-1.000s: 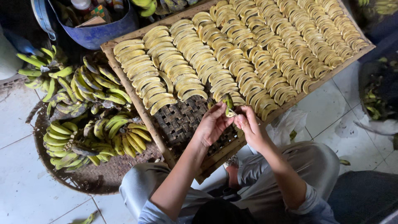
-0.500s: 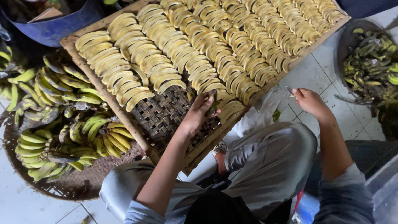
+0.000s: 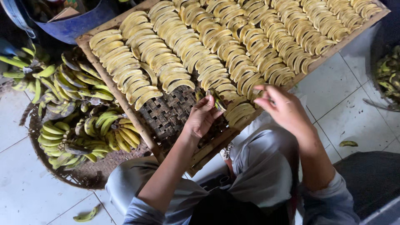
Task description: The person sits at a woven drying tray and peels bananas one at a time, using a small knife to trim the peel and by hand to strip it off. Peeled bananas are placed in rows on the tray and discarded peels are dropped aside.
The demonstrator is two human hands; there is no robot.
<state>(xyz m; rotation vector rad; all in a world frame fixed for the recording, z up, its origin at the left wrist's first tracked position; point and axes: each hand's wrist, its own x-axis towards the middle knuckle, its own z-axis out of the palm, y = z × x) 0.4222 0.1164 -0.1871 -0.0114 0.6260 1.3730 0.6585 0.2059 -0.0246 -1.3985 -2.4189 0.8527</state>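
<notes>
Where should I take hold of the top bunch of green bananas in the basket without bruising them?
Probably at the stem end of the bunch of green bananas, where the fruits join, coming from above. The fruits fan outward and lie pressed against neighbouring bunches in the woven basket, so the sides offer little room for fingers.

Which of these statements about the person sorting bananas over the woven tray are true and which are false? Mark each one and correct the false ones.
1. The left hand holds a small greenish banana over the woven bamboo tray with a wooden frame. True.
2. The tray is completely covered with peeled yellow bananas. False: a patch of bare weave shows near the hands.
3. Bunches of unpeeled green and yellow bananas lie in a round woven basket at the person's left. True.
4. The right hand rests flat on the white tiled floor. False: it is raised at the tray's edge.
5. A blue tub stands beyond the tray's far left corner. True.
</notes>
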